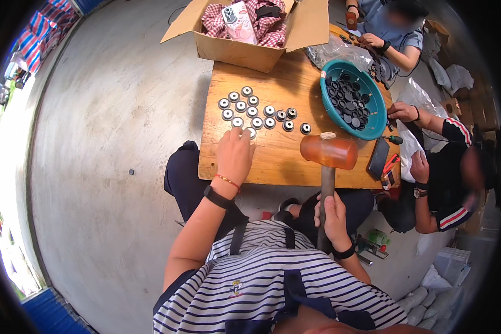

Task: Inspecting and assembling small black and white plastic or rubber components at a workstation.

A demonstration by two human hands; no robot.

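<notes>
My right hand (pixel 333 218) is wrapped round the grey handle of a mallet (pixel 328 153), whose translucent orange head is over the table's front edge. My left hand (pixel 235 157) reaches onto the wooden table (pixel 284 167) with its fingers stretched forward. Its fingertips are at a round black part with a pale metal centre (pixel 251 133), at the near end of the group; whether they touch it is hard to tell. Several more such round parts (pixel 252 112) lie spread beyond it, toward the middle of the table.
A teal basin (pixel 325 92) of black discs stands at the right. Behind is an open cardboard box (pixel 236 55) with checked cloth and a phone. A dark phone (pixel 378 158), orange cutter (pixel 391 163) and screwdriver (pixel 394 139) lie by the right edge. Two co-workers sit to the right.
</notes>
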